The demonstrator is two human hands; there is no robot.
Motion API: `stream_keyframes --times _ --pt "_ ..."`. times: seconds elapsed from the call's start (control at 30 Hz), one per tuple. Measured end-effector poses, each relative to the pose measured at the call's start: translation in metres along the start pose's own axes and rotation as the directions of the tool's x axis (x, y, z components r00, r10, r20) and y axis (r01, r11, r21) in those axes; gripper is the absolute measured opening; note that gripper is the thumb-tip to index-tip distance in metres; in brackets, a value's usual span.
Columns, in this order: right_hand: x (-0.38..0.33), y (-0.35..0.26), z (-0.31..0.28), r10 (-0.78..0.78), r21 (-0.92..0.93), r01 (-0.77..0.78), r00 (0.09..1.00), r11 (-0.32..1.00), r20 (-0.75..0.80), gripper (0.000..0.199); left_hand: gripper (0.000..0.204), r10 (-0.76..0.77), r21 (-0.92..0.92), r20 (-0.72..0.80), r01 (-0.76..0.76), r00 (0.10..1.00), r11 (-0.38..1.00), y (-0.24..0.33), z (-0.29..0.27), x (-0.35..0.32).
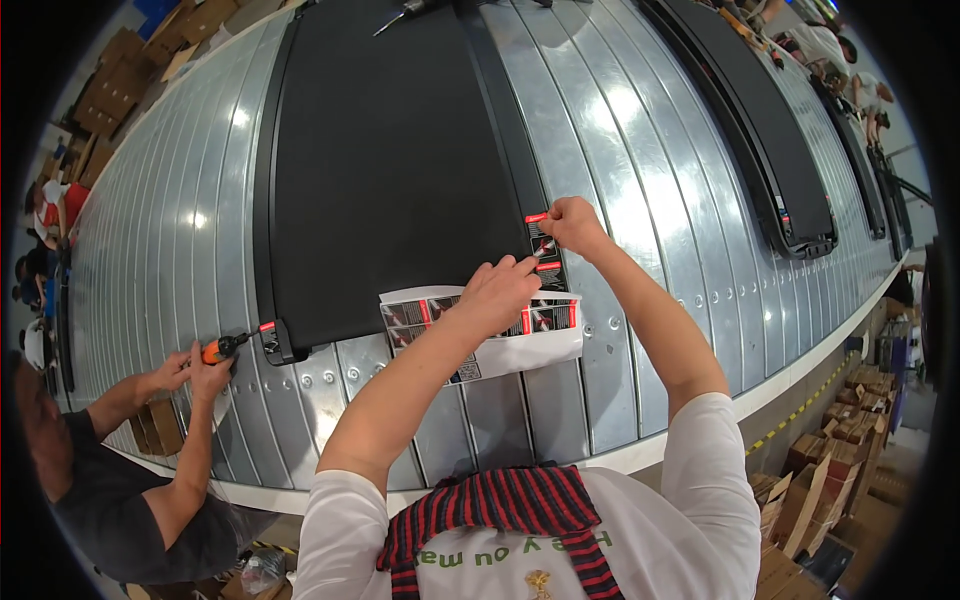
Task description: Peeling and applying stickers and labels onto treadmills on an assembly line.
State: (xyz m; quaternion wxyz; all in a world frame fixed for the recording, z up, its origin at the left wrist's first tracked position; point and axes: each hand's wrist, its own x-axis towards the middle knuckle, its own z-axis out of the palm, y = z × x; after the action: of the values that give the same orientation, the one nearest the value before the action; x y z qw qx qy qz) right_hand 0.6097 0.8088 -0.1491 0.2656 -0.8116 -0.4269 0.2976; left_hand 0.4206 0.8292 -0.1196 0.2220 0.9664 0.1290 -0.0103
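A long black deck with a belt-like surface, much like a treadmill's, lies on the metal slats, framed by dark side rails. Over the near end of its right rail, my right hand is closed, pinching the upper edge of a red-and-black label. My left hand is just below and to the left, fingers stretched out flat with the tips against the lower part of that label. Its palm covers part of a white sheet of labels, which lies across the deck's near right corner.
On the left, a co-worker's hands hold an orange power screwdriver at the deck's near left corner piece. Another power tool lies at the deck's far end. More black decks lie to the right. Cardboard boxes stand below the table edge.
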Motion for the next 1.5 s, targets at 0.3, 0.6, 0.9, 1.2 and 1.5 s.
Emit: stream_keyframes --times 0.3,0.6,0.9,1.2,1.5 --pt "-0.009 -0.008 -0.004 -0.222 -0.381 0.199 0.975 0.903 -0.016 0.021 0.020 -0.023 -0.019 -0.007 0.023 1.000 1.000 -0.001 0.003 0.000" --pt "-0.018 -0.020 -0.004 -0.331 -0.537 0.267 0.943 0.800 -0.025 0.020 0.020 -0.040 0.022 0.039 0.039 0.998 0.999 0.001 -0.003 0.003" --pt "-0.020 -0.031 -0.013 -0.285 -0.660 0.187 0.957 0.728 -0.043 0.031 0.019 -0.052 0.012 0.009 0.052 0.999 0.999 0.003 -0.001 0.002" --pt "-0.006 0.026 0.013 0.002 0.068 -0.003 1.000 0.998 0.018 0.078 0.011 0.004 0.022 -0.094 -0.002 0.996 1.000 -0.001 0.004 0.002" --pt "0.003 -0.008 0.023 0.173 0.123 -0.141 0.934 0.982 -0.312 0.061 0.011 -0.117 0.004 0.042 0.117 0.992 0.993 0.009 -0.005 0.000"
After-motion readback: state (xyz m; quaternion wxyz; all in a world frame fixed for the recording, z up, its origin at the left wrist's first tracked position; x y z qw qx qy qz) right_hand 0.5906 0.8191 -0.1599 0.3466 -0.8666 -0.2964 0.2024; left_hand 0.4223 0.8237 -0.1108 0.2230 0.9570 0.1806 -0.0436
